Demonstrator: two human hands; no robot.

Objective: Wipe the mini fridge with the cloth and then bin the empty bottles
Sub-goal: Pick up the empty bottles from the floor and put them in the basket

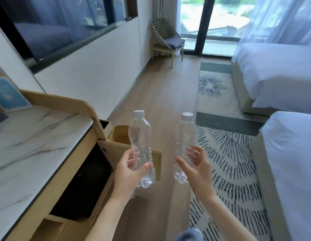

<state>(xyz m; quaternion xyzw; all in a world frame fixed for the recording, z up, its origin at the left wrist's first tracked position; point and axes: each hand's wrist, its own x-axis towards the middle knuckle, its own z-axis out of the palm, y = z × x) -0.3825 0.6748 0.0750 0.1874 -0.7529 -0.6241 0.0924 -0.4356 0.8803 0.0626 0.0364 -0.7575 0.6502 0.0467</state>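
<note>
I hold two empty clear plastic bottles with white caps upright over the wooden floor. My left hand [128, 171] grips the lower part of the crumpled left bottle [140, 136]. My right hand [198, 164] holds the right bottle [186, 134] near its base, fingers behind it and thumb stretched out in front. A woven bin [119, 132] stands just behind the left bottle, beside the cabinet. A black box that looks like the mini fridge [81, 188] sits in the cabinet under the counter. No cloth is in view.
A marble-topped counter [29, 145] with blue cards fills the left. A wooden cabinet door [157, 159] stands open towards the floor. Two white beds [281, 75] and a patterned rug [229, 153] lie to the right. A chair [168, 42] stands by the balcony door.
</note>
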